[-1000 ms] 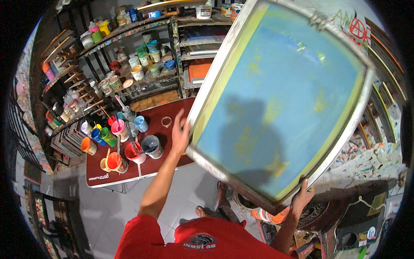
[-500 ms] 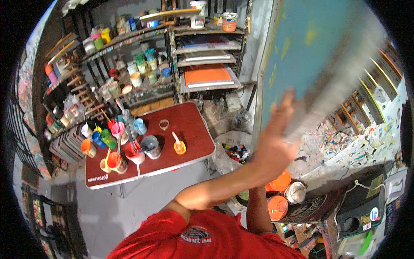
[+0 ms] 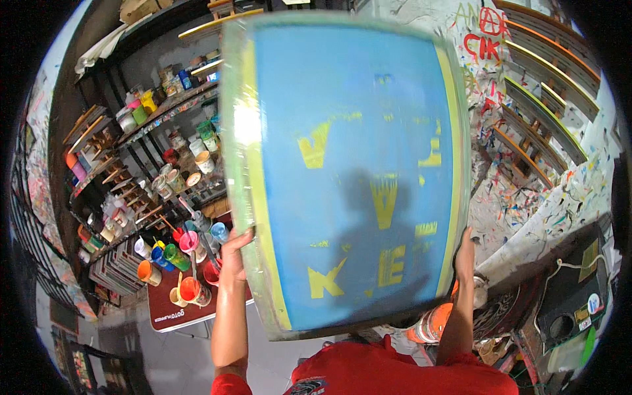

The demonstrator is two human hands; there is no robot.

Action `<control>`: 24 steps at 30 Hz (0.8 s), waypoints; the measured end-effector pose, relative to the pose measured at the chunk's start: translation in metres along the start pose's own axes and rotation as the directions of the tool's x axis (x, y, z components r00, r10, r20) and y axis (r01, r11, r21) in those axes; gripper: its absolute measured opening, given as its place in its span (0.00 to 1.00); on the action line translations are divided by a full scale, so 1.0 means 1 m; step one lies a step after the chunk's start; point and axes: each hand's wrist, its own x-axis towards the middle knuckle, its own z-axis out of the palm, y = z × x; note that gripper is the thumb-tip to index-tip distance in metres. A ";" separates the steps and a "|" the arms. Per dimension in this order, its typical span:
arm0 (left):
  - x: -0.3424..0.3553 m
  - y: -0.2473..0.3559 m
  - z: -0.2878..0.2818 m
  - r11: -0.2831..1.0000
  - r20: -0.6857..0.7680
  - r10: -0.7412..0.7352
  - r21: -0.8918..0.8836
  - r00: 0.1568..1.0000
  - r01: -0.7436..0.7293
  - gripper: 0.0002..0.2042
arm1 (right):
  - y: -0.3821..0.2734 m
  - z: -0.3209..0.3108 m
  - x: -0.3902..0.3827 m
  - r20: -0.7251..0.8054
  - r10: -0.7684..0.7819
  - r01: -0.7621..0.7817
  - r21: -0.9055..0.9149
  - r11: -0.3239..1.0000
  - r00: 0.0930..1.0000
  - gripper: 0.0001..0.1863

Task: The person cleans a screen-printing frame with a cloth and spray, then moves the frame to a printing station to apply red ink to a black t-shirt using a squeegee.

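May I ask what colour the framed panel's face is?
The panel's face: blue with yellow patches; head view.

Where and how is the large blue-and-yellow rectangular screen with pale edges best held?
Probably by its long, pale side rails, from left and right together: the screen is broad and flat, and these rails border its face. The left grip and right grip are there.

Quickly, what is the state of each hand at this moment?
Left hand: closed on the left edge of the screen, holding it.
Right hand: holding the screen's right edge, fingers partly hidden.
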 end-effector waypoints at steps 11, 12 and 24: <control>-0.007 -0.133 -0.070 0.683 -0.565 0.093 0.635 0.820 0.360 0.26 | 0.083 0.020 -0.041 -0.025 0.295 -0.287 -0.325 0.901 0.955 0.51; -0.004 -0.150 -0.091 0.713 -0.544 0.172 0.644 0.821 0.277 0.26 | 0.087 0.028 -0.029 -0.047 0.367 -0.353 -0.409 0.842 0.929 0.52; 0.115 -0.157 -0.154 0.603 -0.599 0.346 0.731 0.722 0.318 0.28 | 0.129 0.138 0.139 0.085 0.301 -0.217 -0.513 0.830 0.950 0.55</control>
